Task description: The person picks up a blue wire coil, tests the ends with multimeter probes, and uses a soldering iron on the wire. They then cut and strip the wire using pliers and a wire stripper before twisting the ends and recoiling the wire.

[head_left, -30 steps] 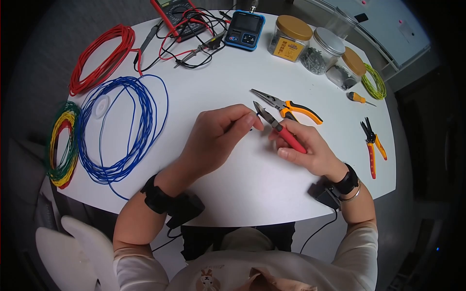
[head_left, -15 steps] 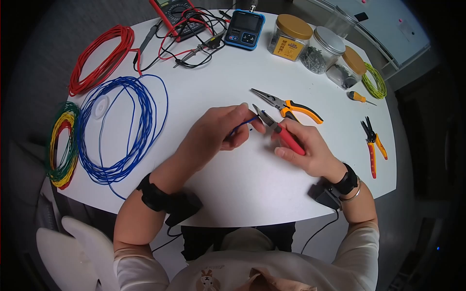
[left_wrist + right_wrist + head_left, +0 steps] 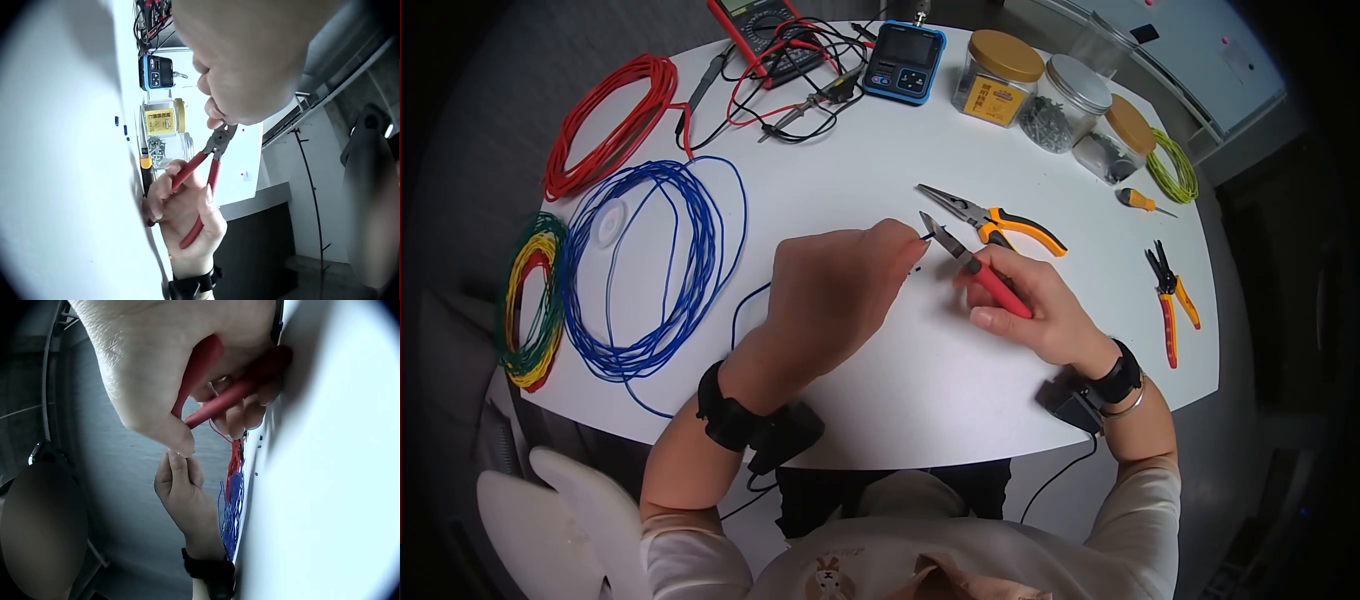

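A white round-edged table (image 3: 870,370) fills the middle of the head view, set in a dim room with grey floor around it and a pale cabinet (image 3: 1190,60) at the upper right. Near the table's centre the left hand (image 3: 830,295) has its fingers curled and pinching the end of a thin blue wire (image 3: 745,297), which trails back from under the hand toward the lower left. Just right of it, the right hand (image 3: 1035,310) grips the red handles of a pair of diagonal cutters (image 3: 975,265), whose dark tips meet the left fingertips; in the left wrist view the handles stand a little apart while the tips sit at the pinch. Just above the cutters lie long-nose pliers with orange and black handles (image 3: 990,215). At the left of the frame lie a blue wire coil (image 3: 650,270), a red wire coil (image 3: 605,120) above it, and a green, yellow and red coil (image 3: 530,300) at the table's edge. Along the top are a multimeter with tangled leads (image 3: 770,50), a small blue tester (image 3: 905,60) and three jars (image 3: 1055,100) with gold and silver lids. At the right edge lie a small screwdriver (image 3: 1140,202), a yellow-green wire coil (image 3: 1175,170) and orange-handled wire strippers (image 3: 1170,300).
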Demonstrator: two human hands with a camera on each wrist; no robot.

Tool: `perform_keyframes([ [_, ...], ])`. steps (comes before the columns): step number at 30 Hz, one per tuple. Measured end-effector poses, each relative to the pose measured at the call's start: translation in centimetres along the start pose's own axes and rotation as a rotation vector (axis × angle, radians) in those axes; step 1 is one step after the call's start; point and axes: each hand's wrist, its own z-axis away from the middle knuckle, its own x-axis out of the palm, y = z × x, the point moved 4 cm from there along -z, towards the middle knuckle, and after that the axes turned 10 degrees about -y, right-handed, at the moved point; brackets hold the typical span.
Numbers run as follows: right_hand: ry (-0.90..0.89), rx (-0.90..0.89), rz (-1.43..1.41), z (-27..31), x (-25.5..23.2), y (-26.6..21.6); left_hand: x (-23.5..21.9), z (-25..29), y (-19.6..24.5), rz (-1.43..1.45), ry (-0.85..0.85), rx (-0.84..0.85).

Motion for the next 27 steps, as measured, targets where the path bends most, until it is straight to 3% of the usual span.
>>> perform_keyframes([
  [5, -0.029, 0.001, -0.006, 0.0, 0.1, -0.2, -0.9, 0.0, 1.1, -0.247, -0.027, 0.106],
  [8, -0.031, -0.007, 0.022, 0.0, 0.3, -0.4, -0.6, 0.1, 0.7, -0.143, 0.081, 0.146],
  [11, -0.007, -0.010, 0.048, 0.0, 0.3, -0.5, -0.7, -0.2, 0.2, 0.097, -0.092, -0.011],
  [14, -0.007, 0.022, 0.066, -0.1, 0.3, -0.6, -0.3, -0.3, -1.1, 0.583, -0.324, -0.262],
  [17, -0.011, 0.036, 0.093, -0.1, 0.4, -0.7, -0.3, -0.5, -1.4, 0.745, -0.527, -0.261],
  [20, -0.003, 0.033, 0.088, -0.1, 0.3, -0.7, -0.5, -0.4, -1.1, 0.659, -0.477, -0.302],
  [23, 0.009, 0.002, 0.061, -0.1, 0.2, -0.7, -0.5, -0.1, 0.0, 0.109, -0.105, 0.072],
  [27, 0.015, -0.026, 0.014, 0.0, 0.2, -0.5, -0.9, 0.1, 1.0, -0.241, -0.044, 0.092],
])
